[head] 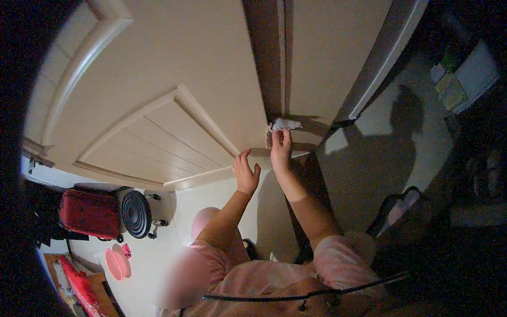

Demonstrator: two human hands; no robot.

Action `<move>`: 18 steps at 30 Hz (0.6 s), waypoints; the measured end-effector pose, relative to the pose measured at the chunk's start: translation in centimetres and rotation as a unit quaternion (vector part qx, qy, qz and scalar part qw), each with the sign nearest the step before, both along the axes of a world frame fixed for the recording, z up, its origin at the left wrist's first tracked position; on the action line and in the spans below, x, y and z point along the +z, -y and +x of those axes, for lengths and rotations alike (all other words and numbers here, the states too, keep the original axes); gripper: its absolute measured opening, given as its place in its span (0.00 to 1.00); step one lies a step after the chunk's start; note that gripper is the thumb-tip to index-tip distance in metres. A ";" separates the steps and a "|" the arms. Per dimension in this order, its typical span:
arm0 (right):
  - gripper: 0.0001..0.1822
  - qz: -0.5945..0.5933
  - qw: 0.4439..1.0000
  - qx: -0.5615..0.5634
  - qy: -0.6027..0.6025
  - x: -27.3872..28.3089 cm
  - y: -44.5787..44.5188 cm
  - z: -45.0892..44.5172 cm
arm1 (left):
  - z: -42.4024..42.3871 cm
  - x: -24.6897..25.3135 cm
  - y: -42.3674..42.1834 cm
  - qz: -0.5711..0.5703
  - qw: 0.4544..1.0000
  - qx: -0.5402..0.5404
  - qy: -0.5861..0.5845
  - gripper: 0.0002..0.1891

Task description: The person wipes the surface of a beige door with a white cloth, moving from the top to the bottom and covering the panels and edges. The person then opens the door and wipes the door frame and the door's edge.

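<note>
My right hand grips a crumpled whitish cloth between thumb and fingers. The cloth lies against the light door frame, close to the edge of an open panelled door. My left hand rests its fingertips on the door near the corner of its recessed panel. Nothing is in that hand, and its thumb stands apart from the fingers. Both forearms reach forward from pink sleeves.
To the left on the pale floor are a dark red suitcase, a black round-seated stool and a pink basin. A dark threshold strip runs beside my right forearm. Footwear lies in the dim area at right.
</note>
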State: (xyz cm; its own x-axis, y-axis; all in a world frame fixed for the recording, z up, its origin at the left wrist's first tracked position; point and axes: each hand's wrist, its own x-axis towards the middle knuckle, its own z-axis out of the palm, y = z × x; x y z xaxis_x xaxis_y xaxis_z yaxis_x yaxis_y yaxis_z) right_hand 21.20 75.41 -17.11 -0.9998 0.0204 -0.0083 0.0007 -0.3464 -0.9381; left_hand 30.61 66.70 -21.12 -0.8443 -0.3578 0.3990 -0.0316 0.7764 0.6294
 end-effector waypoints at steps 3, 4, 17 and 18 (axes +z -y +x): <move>0.13 -0.033 0.999 -0.005 -0.043 5.2 0.0 0.3 | -0.3 0.8 0.7 0.012 0.999 0.000 -0.051 0.32; 0.12 -0.040 0.997 -0.005 -0.059 6.8 0.0 0.6 | 0.0 1.1 0.9 0.012 0.998 0.010 -0.054 0.32; 0.11 -0.035 0.946 -0.016 -0.321 17.0 0.0 1.4 | 4.4 8.7 3.4 0.006 0.975 0.049 -0.218 0.36; 0.11 -0.054 0.933 -0.016 -0.357 17.3 0.2 1.8 | 4.8 8.9 3.3 0.007 0.975 0.048 -0.218 0.37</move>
